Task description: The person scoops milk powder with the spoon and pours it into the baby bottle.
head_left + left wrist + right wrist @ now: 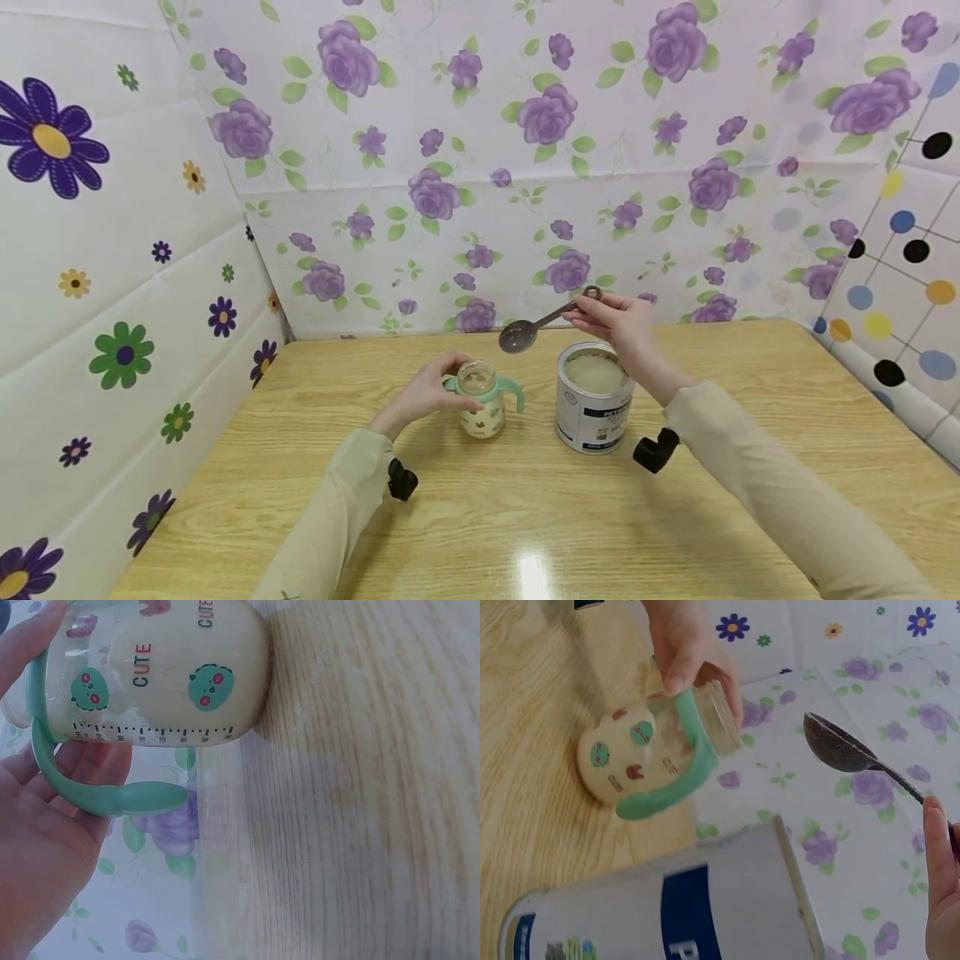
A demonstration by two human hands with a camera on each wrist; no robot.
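A clear baby bottle point(483, 423) with green handles, printed animal faces and a measuring scale stands upright and uncapped on the table. My left hand point(423, 390) grips it from the left, around the green collar; the left wrist view shows pale, cloudy contents filling much of the bottle point(157, 690). In my right hand point(630, 333) a dark brown spoon is pinched by its handle, near the ring at the end. Its bowl point(517, 336) hangs in the air, above and between the bottle and an open milk powder can point(592, 421). Pale powder point(596, 372) shows inside the can.
The wooden table point(480, 508) runs back to a wall covering point(495, 225) with purple roses. Flower-patterned covering point(142, 275) lines the left side, and a dotted one point(900, 275) the right. Each wrist carries a small black camera mount point(656, 451).
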